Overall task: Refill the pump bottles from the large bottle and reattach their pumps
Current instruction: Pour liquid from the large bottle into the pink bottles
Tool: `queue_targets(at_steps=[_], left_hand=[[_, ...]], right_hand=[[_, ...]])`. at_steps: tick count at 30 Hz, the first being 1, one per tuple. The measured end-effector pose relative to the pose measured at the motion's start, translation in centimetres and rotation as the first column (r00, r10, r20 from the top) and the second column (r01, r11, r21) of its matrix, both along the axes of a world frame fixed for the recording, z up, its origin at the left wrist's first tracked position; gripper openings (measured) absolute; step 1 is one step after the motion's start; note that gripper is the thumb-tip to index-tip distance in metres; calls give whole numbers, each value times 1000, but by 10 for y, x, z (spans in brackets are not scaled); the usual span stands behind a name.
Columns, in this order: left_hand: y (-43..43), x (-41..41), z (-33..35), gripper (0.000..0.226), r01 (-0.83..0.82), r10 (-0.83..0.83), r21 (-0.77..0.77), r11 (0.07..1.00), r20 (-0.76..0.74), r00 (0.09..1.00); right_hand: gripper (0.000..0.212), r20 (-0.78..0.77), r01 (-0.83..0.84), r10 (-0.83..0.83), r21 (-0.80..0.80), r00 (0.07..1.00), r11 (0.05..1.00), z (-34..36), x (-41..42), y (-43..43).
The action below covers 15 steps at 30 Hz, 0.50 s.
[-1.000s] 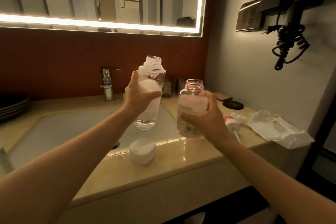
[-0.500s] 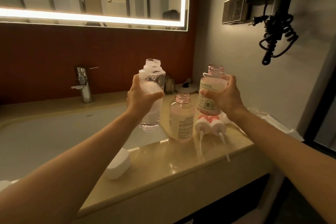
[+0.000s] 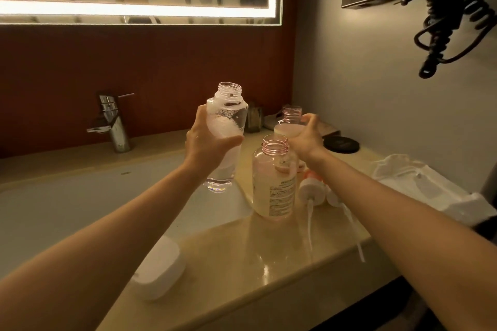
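Observation:
My left hand (image 3: 208,142) grips a tall clear large bottle (image 3: 228,115), uncapped and upright, held above the sink's right end; foam clings inside it. An open pump bottle (image 3: 273,185) with a pink neck and a printed label stands on the counter just right of it. Behind that one, my right hand (image 3: 306,140) wraps around a second open pump bottle (image 3: 290,118), low near the counter; its base is hidden. Two white pumps (image 3: 313,192) lie on their sides under my right forearm, their tubes pointing at the front edge.
A white rounded box (image 3: 158,269) lies at the sink's (image 3: 80,209) front rim. The faucet (image 3: 113,123) stands at the back left. A black disc (image 3: 341,144) and a white bag (image 3: 419,185) occupy the counter's right end. A corded hair dryer (image 3: 451,21) hangs on the right wall.
My right hand has brought the second pump bottle down and back, from chest height to behind the standing one. My left hand keeps the large bottle in about the same place.

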<state>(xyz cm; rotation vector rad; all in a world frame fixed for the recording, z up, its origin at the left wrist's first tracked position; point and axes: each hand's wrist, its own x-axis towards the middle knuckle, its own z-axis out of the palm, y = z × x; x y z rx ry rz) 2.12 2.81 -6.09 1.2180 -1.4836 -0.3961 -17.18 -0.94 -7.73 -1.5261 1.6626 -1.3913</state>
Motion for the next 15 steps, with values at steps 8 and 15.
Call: queue_targets(at_steps=[8,15], left_hand=[[3,9,-2,71,-9,13,-37,999,112,994],[26,27,12,75,-24,59,-101,995,350,935]], right_hand=[[89,-118,-34,37,31,992,999,0,-4,10],[56,163,254,-212,-312,964,916,22,6,80]])
